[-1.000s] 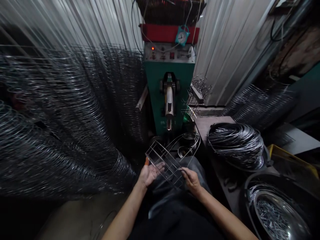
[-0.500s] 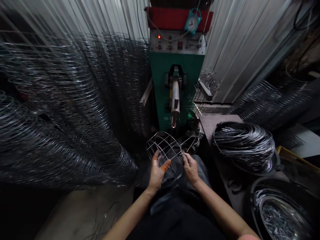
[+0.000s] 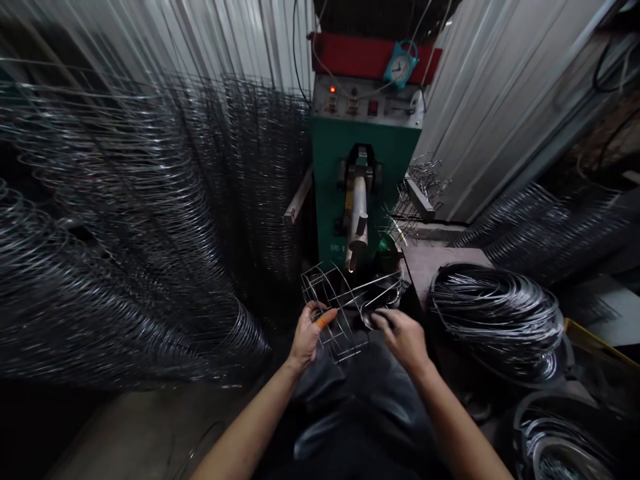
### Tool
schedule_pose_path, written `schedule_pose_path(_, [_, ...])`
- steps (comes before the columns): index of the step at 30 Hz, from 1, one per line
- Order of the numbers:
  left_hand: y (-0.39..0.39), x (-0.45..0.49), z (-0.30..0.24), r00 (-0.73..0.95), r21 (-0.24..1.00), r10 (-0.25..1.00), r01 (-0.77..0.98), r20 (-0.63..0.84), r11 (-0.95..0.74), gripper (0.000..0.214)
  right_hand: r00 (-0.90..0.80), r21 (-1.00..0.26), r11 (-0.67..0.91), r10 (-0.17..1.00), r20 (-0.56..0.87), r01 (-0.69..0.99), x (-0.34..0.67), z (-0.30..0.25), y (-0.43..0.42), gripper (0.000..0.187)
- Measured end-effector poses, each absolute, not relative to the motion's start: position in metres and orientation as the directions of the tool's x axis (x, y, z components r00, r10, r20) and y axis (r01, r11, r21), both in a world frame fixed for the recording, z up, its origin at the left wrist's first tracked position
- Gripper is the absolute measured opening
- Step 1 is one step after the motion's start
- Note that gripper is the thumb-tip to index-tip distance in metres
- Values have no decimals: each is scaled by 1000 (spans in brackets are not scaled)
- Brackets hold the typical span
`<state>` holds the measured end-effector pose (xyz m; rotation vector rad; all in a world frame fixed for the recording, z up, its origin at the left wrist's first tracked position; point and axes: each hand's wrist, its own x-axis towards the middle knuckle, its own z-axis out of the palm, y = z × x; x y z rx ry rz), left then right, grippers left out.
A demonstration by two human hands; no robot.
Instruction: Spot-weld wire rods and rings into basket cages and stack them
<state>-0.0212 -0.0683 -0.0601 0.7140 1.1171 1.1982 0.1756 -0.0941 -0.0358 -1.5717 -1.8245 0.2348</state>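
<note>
A bent steel-wire cage [image 3: 334, 313] with curved ribs and long wire ends pointing right sits in front of me, low in the head view. My left hand [image 3: 307, 337] grips its lower left side, with an orange finger cot [image 3: 326, 319] on one finger. My right hand [image 3: 403, 341] is at the cage's right end, with fingertips at or just over the long wires. I cannot tell whether those fingers hold a wire. Behind the cage stands a green spot-welding machine [image 3: 363, 193] with its electrode arm [image 3: 358, 220] just above the cage.
Large stacks of wire rings [image 3: 125, 233] hang on the left. A coil of wire hoops [image 3: 497, 320] lies on a bench to the right, and a round metal pan [image 3: 560, 447] sits at lower right. A wire rack [image 3: 413, 200] stands beside the machine.
The cage has turned from showing its domed face to lying more sideways, long wires toward the right. My left hand has closed around it, and the view has shifted slightly.
</note>
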Motion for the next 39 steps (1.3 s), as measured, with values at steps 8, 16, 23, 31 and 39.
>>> schedule_pose_path(8, [-46,-18,-62,-9,870,954,-413,-301,270,40,-228,-470,383,907,353,796,217,-20,-8,31])
schedule_pose_path(16, [-25,-17,-63,-57,873,933,-375,-356,311,42,-174,-633,361,925,339,685,207,-37,21,29])
schedule_pose_path(23, [-12,-14,-67,-37,854,924,-399,-380,334,37,-159,-637,355,925,345,684,208,-43,37,31])
schedule_pose_path(31, [-5,-13,-69,-17,854,915,-365,-404,370,36,-177,-632,368,921,346,681,209,-47,49,33])
schedule_pose_path(39, [-1,-10,-67,8,830,896,-374,-444,415,36,-203,-597,375,920,336,709,211,-45,54,36])
